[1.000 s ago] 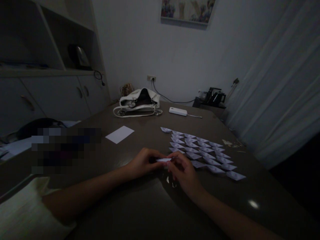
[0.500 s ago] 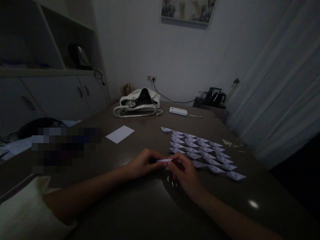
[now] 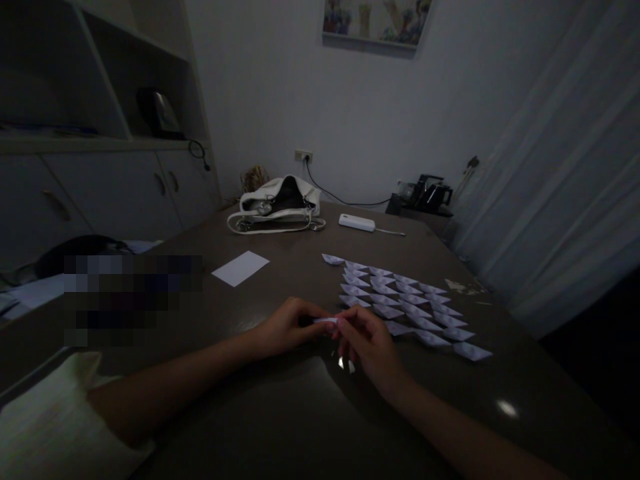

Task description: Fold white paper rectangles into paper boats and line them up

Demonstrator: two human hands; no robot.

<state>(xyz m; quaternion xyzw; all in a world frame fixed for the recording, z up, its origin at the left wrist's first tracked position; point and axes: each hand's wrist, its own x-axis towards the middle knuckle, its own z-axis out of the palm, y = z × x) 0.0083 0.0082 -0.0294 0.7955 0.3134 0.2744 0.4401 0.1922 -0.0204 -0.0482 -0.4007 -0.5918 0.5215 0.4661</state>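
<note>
Between my fingertips is a small folded piece of white paper point(image 3: 325, 321), seen nearly edge-on and mostly hidden. My left hand point(image 3: 293, 325) pinches its left end, thumb below and fingers above. At its right end my right hand point(image 3: 369, 343) pinches with thumb and forefinger, the other fingers curled under. Just beyond and to the right of my right hand, several folded white paper boats point(image 3: 414, 311) stand in close rows. A flat white sheet of paper point(image 3: 241, 269) lies on the table further off to the left.
On the dark table point(image 3: 280, 413), a white handbag point(image 3: 280, 207) stands at the far end beside a white power bank point(image 3: 357, 223) with a short cable. Black kettles point(image 3: 434, 194) stand on a low surface behind. A pale curtain point(image 3: 540, 167) hangs at the right.
My right fingertips have shifted slightly left along the folded paper, covering more of it. My left hand and the paper boats stay where they were.
</note>
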